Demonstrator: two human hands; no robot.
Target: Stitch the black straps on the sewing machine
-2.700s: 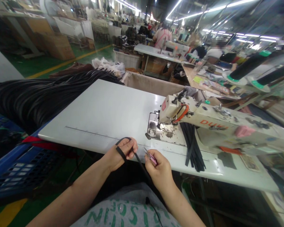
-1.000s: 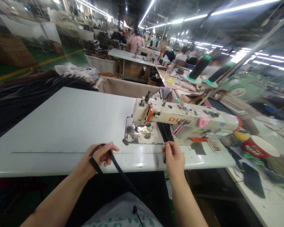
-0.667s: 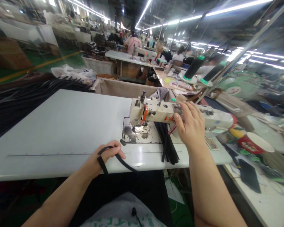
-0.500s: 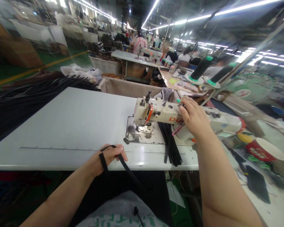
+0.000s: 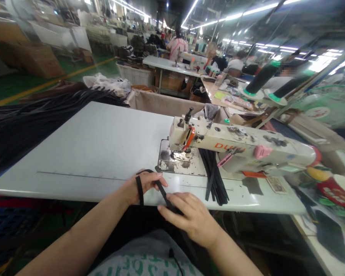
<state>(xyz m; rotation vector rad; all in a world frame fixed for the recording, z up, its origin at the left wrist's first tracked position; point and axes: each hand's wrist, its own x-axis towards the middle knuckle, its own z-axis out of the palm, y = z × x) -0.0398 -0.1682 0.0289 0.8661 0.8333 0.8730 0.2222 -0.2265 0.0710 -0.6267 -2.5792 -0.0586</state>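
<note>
A narrow black strap [image 5: 161, 188] runs from my left hand [image 5: 146, 182] down toward my lap, with a loop of it lying over the back of that hand. My left hand pinches it just above the table's front edge. Lower and to the right, my right hand [image 5: 192, 216] has its fingers and thumb around the same strap. Beyond both hands stands a white sewing machine [image 5: 209, 140], its needle area over a worn metal plate [image 5: 168, 165]. A bundle of black straps [image 5: 215, 180] lies under the machine's arm and reaches toward the front edge.
Long black strips [image 5: 31, 122] are heaped left of the white table [image 5: 97, 142]. A fabric-lined bin [image 5: 161, 102] stands behind it. Black thread cones [image 5: 260, 80] rise at back right. A red bowl [image 5: 336, 189] sits at far right. Other people work farther off.
My right hand has left the top of the sewing machine and come down to the strap beside my left hand. The left hand still holds the strap. The view has shifted slightly.
</note>
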